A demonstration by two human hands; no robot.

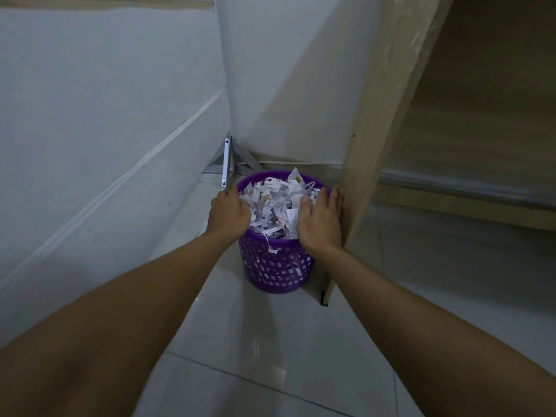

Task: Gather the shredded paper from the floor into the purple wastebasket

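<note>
**Corner of room: full wastebasket, both hands at rim**

1. White walls [105, 115]. Two faces meeting in a corner behind the basket; no writing visible.

2. Tiled floor [270, 341]. Pale, glossy tiles with thin joints.

3. Wooden panel [388, 115]. Light, upright board just right of the basket, running from floor to top of view; a shelf recess lies beyond it.

4. Purple wastebasket [276, 266]. Round, lattice-sided, upright on the floor in the corner, between the wall and the wooden panel.

5. Left hand [230, 213]. Arm stretched forward; palm down over the basket's left rim, fingers bent downward over the edge. Whether it grasps the rim or merely rests there cannot be told.

6. Right hand [320, 219]. Arm stretched forward; palm down on the basket's right rim, fingers straight and together, released, lying against the paper heap and close beside the panel.

7. Metal bracket [227, 164]. Grey, triangular, leaning in the corner behind the basket.

8. Shredded paper [276, 203]. White strips heaped above the rim, between the two hands; one strip hangs over the front edge. Printed marks too small to read.
</note>
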